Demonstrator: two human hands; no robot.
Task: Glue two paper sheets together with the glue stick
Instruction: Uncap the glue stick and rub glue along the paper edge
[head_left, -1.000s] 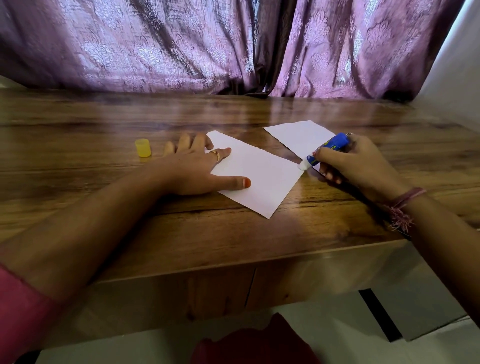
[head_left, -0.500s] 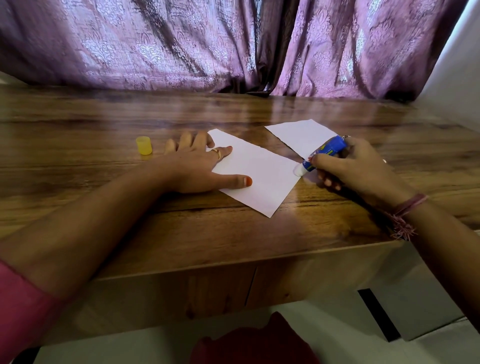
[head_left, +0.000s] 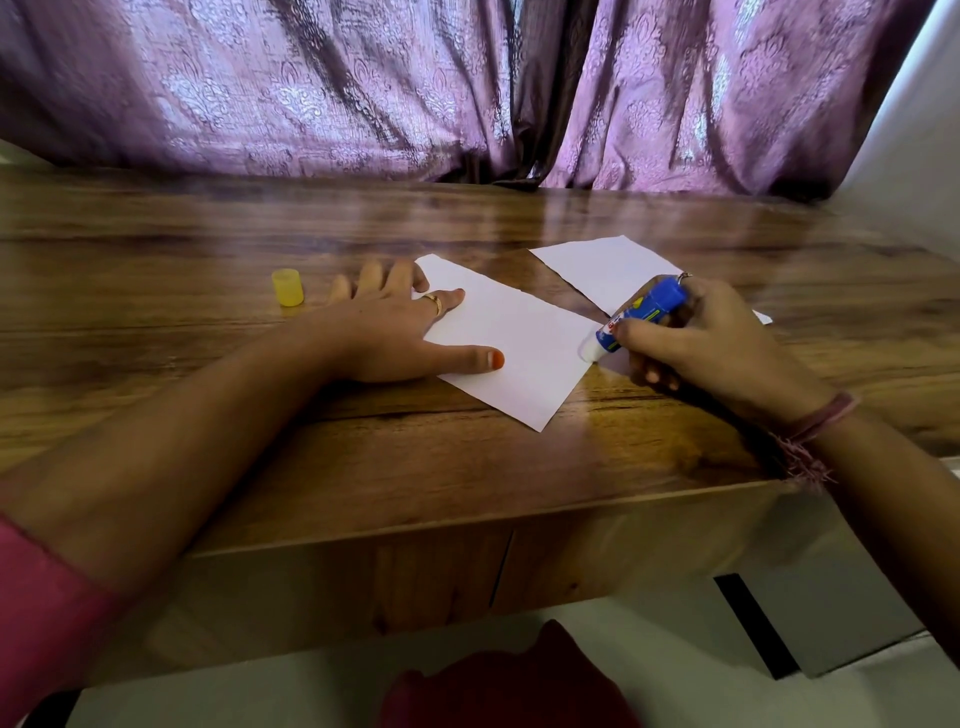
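Paper lies on the wooden table in two white sheets. The near sheet sits at an angle in the middle, and the far sheet lies just beyond it to the right, its near edge partly hidden behind the right hand. Their corners come close together but whether they touch cannot be told. One glue stick, blue with a white tip, is gripped in the curled fingers of the right hand, tilted down to the left so that its tip meets the right edge of the near sheet. One yellow cap stands upright on the table, apart from the sheets, just left of the left hand. That hand lies flat, fingers spread and holding nothing, with thumb and forefinger pressing the left part of the near sheet. A purple curtain hangs behind the table.
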